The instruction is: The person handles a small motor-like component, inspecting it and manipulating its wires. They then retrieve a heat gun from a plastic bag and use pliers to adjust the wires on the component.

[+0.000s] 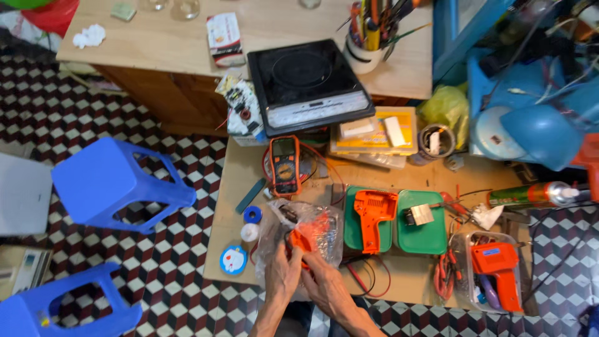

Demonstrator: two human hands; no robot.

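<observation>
Nearest me, at six o'clock in the head view, I see my left hand (pixel 282 273) and my right hand (pixel 326 282) side by side, both closed around a clear plastic bag (pixel 299 234) with an orange tool (pixel 310 237) inside. The left fingers pinch the bag's lower edge; the right hand grips it from beneath. The bag rests on the low wooden tabletop (pixel 412 274), just left of centre.

At three o'clock from the bag, an orange drill-shaped housing (pixel 372 218) lies across two green trays (pixel 424 234). At twelve o'clock from the bag sits an orange multimeter (pixel 285 163), and beyond it a black induction cooktop (pixel 306 84) overhanging the upper table. At nine o'clock of the bag lie a blue tape roll (pixel 253 214), a white roll (pixel 249 232) and a round blue-and-white sticker (pixel 233 259).

Toward four o'clock, another orange tool (pixel 499 268) sits in a clear box. Two blue plastic stools (pixel 118 184) stand on the chequered floor (pixel 181 274) at nine o'clock.
</observation>
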